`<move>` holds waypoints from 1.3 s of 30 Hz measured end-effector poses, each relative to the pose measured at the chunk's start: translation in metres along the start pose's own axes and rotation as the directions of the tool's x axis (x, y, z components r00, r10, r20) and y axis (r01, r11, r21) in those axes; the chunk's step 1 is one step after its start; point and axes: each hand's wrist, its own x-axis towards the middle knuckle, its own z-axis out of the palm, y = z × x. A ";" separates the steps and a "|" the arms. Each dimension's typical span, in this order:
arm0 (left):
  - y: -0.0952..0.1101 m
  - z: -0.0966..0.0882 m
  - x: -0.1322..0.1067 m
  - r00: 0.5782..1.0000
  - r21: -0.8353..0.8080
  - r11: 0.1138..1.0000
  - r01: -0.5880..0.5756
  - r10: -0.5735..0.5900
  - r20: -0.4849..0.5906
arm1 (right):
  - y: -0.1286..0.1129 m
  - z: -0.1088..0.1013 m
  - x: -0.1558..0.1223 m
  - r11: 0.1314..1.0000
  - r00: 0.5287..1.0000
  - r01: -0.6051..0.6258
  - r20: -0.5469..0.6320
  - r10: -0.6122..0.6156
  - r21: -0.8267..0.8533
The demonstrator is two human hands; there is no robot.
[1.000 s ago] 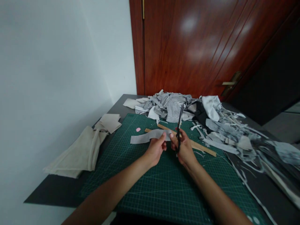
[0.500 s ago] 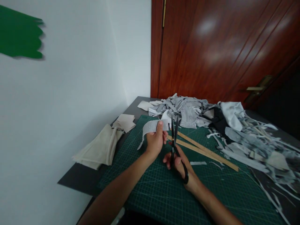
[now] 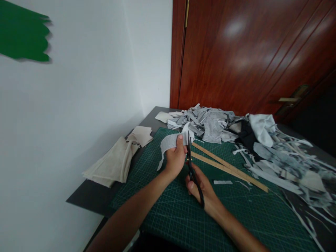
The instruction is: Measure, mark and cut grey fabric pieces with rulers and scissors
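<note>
My left hand (image 3: pixel 175 159) is closed on a grey fabric strip (image 3: pixel 169 142), holding it up above the green cutting mat (image 3: pixel 183 210); the strip's loose end droops to the left. My right hand (image 3: pixel 202 187) grips black scissors (image 3: pixel 191 164) by the handles. The blades point up and away and meet the strip's right end, just right of my left thumb. A small cut grey sliver (image 3: pixel 222 182) lies on the mat right of my right hand.
Two wooden rulers (image 3: pixel 228 166) lie slanted across the mat. A heap of grey, white and black fabric scraps (image 3: pixel 236 134) covers the table's back and right. Folded beige cloth (image 3: pixel 114 162) and beige squares (image 3: pixel 141 134) lie at the left edge. A brown door stands behind.
The scissor blades, apart half a second ago, have come together at the strip's end. Over the second, both hands rose off the mat and the view swung left.
</note>
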 end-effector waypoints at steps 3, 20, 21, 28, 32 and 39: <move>-0.001 0.000 0.001 0.999 0.001 0.999 0.040 -0.040 -0.004 | 0.001 0.001 0.000 1.000 1.000 0.028 -0.003 -0.028 -0.010; -0.006 0.001 0.004 0.994 -0.060 0.993 0.105 -0.104 0.017 | -0.001 0.003 0.000 1.000 1.000 0.016 -0.015 -0.016 0.013; -0.006 0.001 0.004 0.994 -0.059 0.993 0.106 -0.105 0.017 | -0.001 0.003 0.000 1.000 1.000 0.010 -0.018 -0.009 0.010; -0.004 0.001 0.004 0.994 -0.079 0.991 0.110 -0.108 0.029 | -0.004 0.004 0.000 0.999 0.999 -0.049 -0.003 0.049 0.013; -0.006 0.001 0.004 0.994 -0.076 0.992 0.104 -0.102 0.029 | -0.002 0.004 -0.001 0.998 0.998 -0.058 -0.011 0.058 0.010; -0.004 0.001 0.003 0.995 -0.075 0.992 0.098 -0.095 0.043 | -0.001 0.004 -0.001 0.998 0.998 -0.061 -0.020 0.061 0.001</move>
